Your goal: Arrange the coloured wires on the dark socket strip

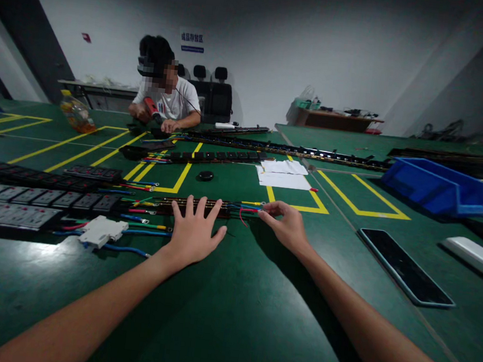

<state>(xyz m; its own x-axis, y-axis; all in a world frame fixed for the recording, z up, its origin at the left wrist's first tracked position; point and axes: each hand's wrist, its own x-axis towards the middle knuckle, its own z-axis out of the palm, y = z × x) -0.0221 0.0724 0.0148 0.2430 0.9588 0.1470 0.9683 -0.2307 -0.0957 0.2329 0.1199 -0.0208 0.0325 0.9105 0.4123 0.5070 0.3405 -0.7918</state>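
Note:
My left hand [195,231] lies with spread fingers on a short black strip [163,203] that has brass-coloured rails along it. From the strip's right end run blue, red and green wires [243,208]. Thumb and fingers of my right hand [284,223] are pinched together on the ends of these wires. One thin red wire curls down loose beside them. Left of my left hand lie black socket strips [39,197] with coloured leads ending in ring terminals. A white breaker-like block [103,231] with blue wires sits in front of them.
A phone [404,266], a white bar [479,260] and a blue bin [439,187] are on the right. Papers [283,175] and a round black cap [205,175] lie beyond my hands. Across the table a person [168,97] holds a red power tool [153,110] near long strips. A bottle [76,113] stands tilted.

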